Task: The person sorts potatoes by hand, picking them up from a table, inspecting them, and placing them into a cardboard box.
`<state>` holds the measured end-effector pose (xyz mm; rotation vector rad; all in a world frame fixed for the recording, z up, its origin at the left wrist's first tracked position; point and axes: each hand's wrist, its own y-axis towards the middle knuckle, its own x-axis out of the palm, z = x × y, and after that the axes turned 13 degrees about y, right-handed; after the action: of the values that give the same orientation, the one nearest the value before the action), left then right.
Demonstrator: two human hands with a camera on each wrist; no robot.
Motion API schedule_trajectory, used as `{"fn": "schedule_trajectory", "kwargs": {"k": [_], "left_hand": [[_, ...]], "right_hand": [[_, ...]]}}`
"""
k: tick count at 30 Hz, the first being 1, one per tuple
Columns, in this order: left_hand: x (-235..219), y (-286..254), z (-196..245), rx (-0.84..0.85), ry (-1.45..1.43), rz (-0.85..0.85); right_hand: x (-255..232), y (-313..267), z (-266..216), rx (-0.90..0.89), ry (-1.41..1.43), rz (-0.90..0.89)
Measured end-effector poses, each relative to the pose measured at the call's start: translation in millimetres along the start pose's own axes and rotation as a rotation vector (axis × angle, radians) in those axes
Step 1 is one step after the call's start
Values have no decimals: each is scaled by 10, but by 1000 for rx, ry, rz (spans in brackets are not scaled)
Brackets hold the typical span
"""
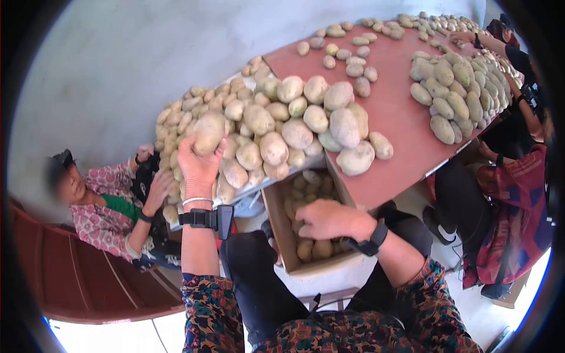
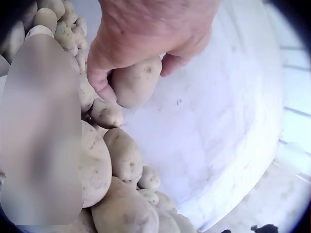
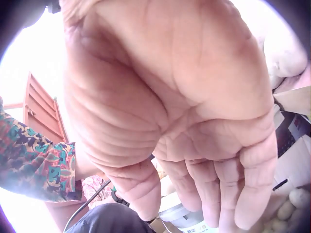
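Observation:
My left hand (image 1: pixel 199 165) grips a large potato (image 1: pixel 209 134) above the near edge of the potato heap (image 1: pixel 259 120). In the left wrist view, thumb and fingers of the left hand (image 2: pixel 150 34) hold the potato (image 2: pixel 137 83) from both sides. My right hand (image 1: pixel 336 219) is over a cardboard box (image 1: pixel 276 235) that has potatoes (image 1: pixel 315 249) in it. The right wrist view shows the palm of the right hand (image 3: pixel 184 107) with fingers extended and nothing held.
The table (image 1: pixel 388 170) is reddish brown, with a second potato heap (image 1: pixel 459 94) at its right and scattered potatoes (image 1: pixel 354 69) farther back. A person in a pink patterned top (image 1: pixel 106 235) sits at the left. Others are at the right, one in a red patterned garment (image 1: pixel 509 217).

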<state>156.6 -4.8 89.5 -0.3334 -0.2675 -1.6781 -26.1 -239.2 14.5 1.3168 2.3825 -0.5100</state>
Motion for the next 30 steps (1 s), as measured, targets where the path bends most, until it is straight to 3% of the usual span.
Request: {"fn": "schedule_trajectory", "kwargs": {"k": [1,2,4,5,6,7,9,11,14,16,17,19,21,23,25,26,30], "left_hand": [[4,-187,26,-17,-91,-82],[-40,-376,33,-58,-82,-52],[-195,-601,25,-124,-91,-226],[-349,-694,-7,-242,-153,-520],[-185,-918,-106,-258,29,-281],[-15,-1136,-197,-265,217,-54],[-172,-1305,-560,-385,399,-164],[-108,-1450,-926,-444,518,-172],[-67,-1585,-1422,-516,583,-39],[-122,-1590,-1817,-367,919,26],[-226,-1616,-2054,-367,916,26],[-328,-1625,-2314,34,1727,7],[-234,-1653,-2226,56,1658,-9],[-83,-1530,-1893,106,1593,-23],[86,-1451,-1551,88,1433,16],[158,-1392,-1438,151,1218,80],[280,-1002,-963,385,1212,160]], "right_hand": [[10,-1,60,-29,-19,28],[-50,-27,32,-46,-46,5],[-87,-23,136,-150,-47,42],[-144,-55,116,-152,-48,43],[-188,-66,162,-187,-53,70],[-264,-105,72,-84,-14,42],[-355,-158,-16,20,15,44],[-395,-166,25,19,36,60],[-416,-154,37,50,37,69],[-410,-166,19,40,18,62],[-420,-154,9,25,-5,59],[-413,-145,38,-42,16,46],[-375,-115,111,-128,-11,96],[-389,-86,54,-29,-39,35],[-313,-68,105,-39,-30,60],[-283,-56,126,-8,-31,47],[-255,-90,28,57,-45,29]]}}
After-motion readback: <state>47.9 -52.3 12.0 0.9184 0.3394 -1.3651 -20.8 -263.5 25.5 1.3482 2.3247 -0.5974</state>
